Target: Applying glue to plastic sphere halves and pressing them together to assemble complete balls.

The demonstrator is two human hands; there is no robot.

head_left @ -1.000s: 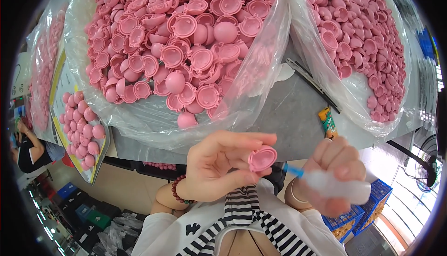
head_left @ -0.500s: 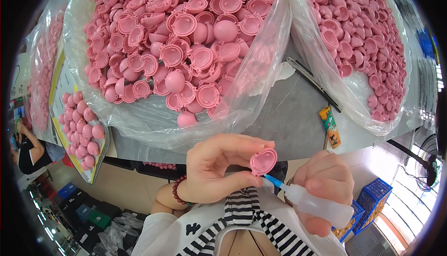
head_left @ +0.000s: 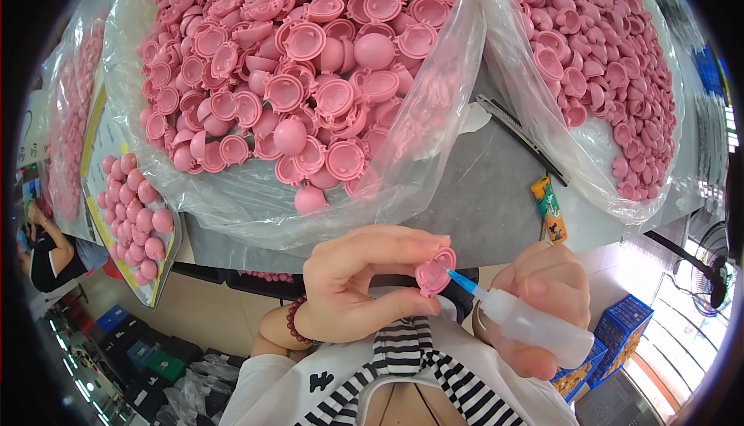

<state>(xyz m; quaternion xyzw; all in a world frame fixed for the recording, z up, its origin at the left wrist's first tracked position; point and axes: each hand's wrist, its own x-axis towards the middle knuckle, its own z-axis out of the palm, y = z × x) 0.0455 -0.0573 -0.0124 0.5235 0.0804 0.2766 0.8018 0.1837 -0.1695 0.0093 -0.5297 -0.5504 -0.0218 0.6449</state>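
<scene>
Only the head view to go on here, so we're looking straight down past our own striped shirt [head_left: 403, 372]. Plenty is cut off: the big clear plastic bag [head_left: 256, 201] in the middle runs out of frame at the top, the second bag [head_left: 612, 186] on the right loses its far side to the dark rim, and a third bag [head_left: 66, 116] on the left is squashed by the fisheye so we can barely read it. The small pink shell [head_left: 435, 271] in our left hand [head_left: 360, 290] is half covered by thumb and fingertips, so its inside is hard to make out.

Our left hand pinches that shell between thumb and fingers, low in the middle of the frame, just under the table edge [head_left: 480, 209]. Our right hand [head_left: 542, 302] is wrapped tight around a little squeeze bottle [head_left: 535, 325], blue nozzle touching the shell's rim.

All three bags are heaped with pink half shells, some cup side up, some dome up. A flat tray [head_left: 167, 259] at left holds closed pink balls. A small orange packet [head_left: 549, 209] lies on the table between the bags.
</scene>
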